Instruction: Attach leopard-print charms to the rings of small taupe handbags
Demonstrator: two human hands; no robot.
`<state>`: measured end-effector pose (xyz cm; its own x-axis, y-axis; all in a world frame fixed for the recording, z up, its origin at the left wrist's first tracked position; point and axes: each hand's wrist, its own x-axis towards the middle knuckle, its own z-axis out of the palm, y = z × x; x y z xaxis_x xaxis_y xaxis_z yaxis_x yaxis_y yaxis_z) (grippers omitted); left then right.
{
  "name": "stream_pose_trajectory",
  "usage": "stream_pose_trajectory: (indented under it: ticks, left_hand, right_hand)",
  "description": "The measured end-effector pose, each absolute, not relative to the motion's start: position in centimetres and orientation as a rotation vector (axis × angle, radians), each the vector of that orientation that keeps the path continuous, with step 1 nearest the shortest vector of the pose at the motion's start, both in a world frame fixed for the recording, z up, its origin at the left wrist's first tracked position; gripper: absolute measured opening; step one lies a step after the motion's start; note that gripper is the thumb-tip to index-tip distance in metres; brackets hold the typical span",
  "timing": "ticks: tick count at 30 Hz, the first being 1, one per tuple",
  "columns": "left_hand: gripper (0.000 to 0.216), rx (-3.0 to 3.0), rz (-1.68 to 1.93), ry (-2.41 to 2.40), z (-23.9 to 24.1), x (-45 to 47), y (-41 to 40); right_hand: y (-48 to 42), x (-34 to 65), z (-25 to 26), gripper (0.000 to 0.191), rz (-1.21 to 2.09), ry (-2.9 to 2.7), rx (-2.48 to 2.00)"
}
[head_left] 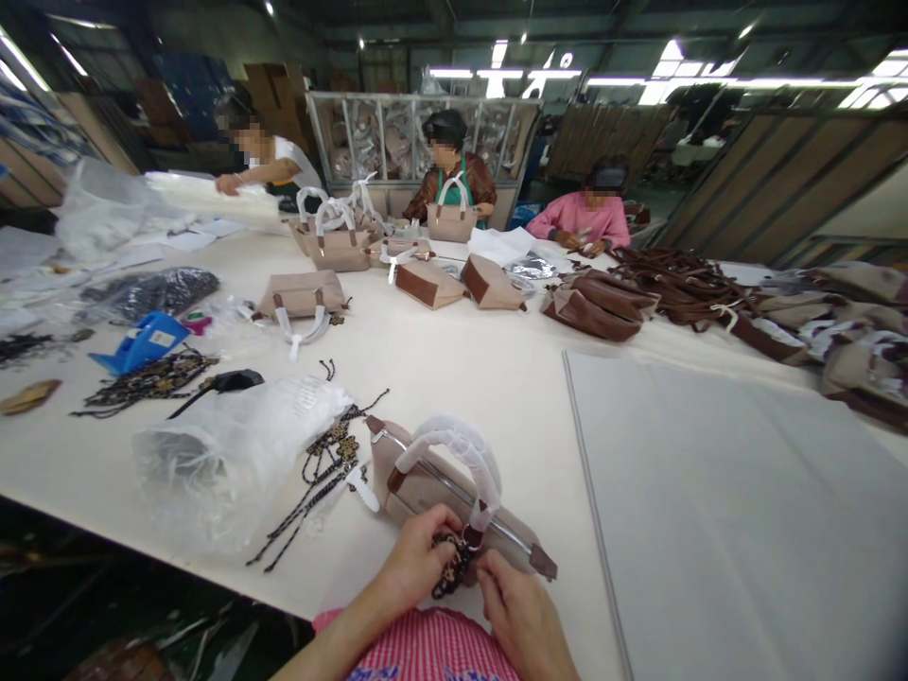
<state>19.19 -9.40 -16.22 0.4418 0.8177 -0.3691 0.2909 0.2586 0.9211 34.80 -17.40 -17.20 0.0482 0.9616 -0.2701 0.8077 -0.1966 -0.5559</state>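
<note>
A beige handbag [426, 492] with brown trim lies in front of me, its zipper running along the top. White wrapping covers its raised handle [489, 473]. My left hand [418, 558] is closed on a black-and-tan braided charm [450, 566] beside the metal ring at the handle's base. Close by on the right, my right hand [515, 601] has its fingers pinched together at the same spot; what they hold is hidden. Left of the bag lie more braided charms [340, 449] with dark cords and a white tag [363, 490].
A clear plastic bag [219, 463] lies at left, near a blue tape dispenser [146, 340]. Farther back are finished-looking handbags [333, 248], brown straps [681, 279] and brown pouches [600, 303]. A grey sheet [738, 511] covers the right side. Several people sit or stand across the table.
</note>
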Motion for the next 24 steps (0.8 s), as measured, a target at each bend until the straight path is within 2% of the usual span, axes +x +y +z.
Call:
stream_pose_trajectory:
  ticks: [8, 12, 19, 24]
  left_hand:
    - [0.021, 1.189, 0.477, 1.108, -17.4, 19.6, -9.9]
    - [0.007, 1.258, 0.457, 1.155, -17.4, 19.6, -9.9]
    - [0.014, 1.493, 0.441, 1.256, -15.7, 19.5, -9.4]
    - [0.019, 1.612, 0.521, 1.273, -14.6, 19.0, -9.4]
  right_hand:
    - [-17.2, 34.7, -17.3, 0.031, 0.799, -1.830, -2.059]
    - [-17.1, 34.5, -17.1, 0.031, 0.720, -1.881, -2.069]
    - [-17.8, 35.3, -16.8, 0.017, 0.688, -1.883, -2.052]
    - [-19.1, 37.1, -16.6, 0.027, 0.685, -1.977, -2.037]
